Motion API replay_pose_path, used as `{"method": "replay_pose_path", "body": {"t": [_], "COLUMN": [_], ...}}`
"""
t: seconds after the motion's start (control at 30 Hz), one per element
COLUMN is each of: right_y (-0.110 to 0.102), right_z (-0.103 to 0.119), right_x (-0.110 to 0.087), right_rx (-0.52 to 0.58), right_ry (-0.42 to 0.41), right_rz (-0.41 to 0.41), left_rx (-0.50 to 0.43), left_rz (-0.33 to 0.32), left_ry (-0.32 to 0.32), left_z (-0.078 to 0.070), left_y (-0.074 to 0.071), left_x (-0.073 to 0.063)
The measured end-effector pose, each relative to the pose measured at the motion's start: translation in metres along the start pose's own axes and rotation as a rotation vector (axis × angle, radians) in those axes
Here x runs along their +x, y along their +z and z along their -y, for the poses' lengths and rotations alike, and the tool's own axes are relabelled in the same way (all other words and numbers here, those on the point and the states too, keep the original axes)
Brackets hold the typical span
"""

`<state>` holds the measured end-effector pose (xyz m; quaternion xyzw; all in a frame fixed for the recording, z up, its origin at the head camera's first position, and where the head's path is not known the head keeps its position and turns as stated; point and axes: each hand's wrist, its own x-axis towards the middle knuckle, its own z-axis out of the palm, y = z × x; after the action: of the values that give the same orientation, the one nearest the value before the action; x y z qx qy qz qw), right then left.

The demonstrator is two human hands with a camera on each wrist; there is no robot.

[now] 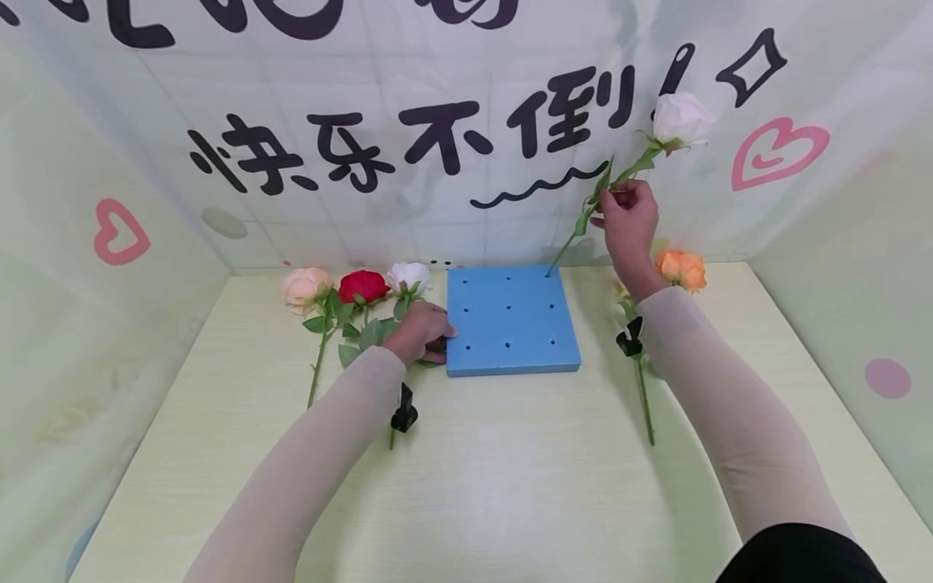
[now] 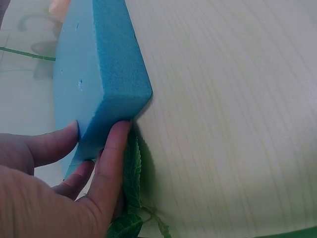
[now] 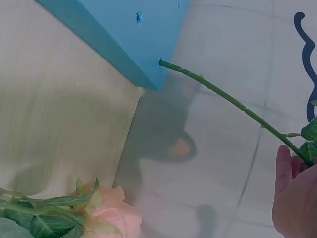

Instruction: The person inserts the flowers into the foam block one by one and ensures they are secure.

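A blue foam block (image 1: 487,324) with rows of small holes lies flat on the table. My left hand (image 1: 423,332) holds it by its left edge, thumb at the top face and fingers against the side (image 2: 116,148). My right hand (image 1: 632,223) pinches the leafy green stem of a white rose (image 1: 681,120) above the block's far right corner. The stem (image 3: 233,101) slants, and its lower end is in the far right hole. Green leaves (image 2: 131,171) of a lying flower are right beside my left fingers.
Left of the block lie a peach rose (image 1: 304,290), a red rose (image 1: 363,285) and another white rose (image 1: 410,277). An orange rose (image 1: 681,269) lies on the right, partly hidden by my right forearm. A printed cloth wall (image 1: 408,227) stands behind the table.
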<state>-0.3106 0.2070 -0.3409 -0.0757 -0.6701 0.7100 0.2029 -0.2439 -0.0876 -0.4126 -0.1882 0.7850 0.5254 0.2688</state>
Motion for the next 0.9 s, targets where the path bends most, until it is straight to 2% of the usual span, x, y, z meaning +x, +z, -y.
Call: {"method": "replay_pose_path", "body": {"t": [0.43, 0.9], "right_y": [-0.007, -0.013], "right_z": [0.002, 0.002], "right_x": [-0.001, -0.004], "right_rx": [-0.054, -0.057], "right_ry": [0.007, 0.012], "right_rz": [0.035, 0.070], "left_rx": [-0.006, -0.008], "left_rz": [0.003, -0.001], "left_ry": [0.021, 0.009], "left_z": [0.001, 0.002], "left_y": [-0.003, -0.001], "left_x": [0.001, 0.001]}}
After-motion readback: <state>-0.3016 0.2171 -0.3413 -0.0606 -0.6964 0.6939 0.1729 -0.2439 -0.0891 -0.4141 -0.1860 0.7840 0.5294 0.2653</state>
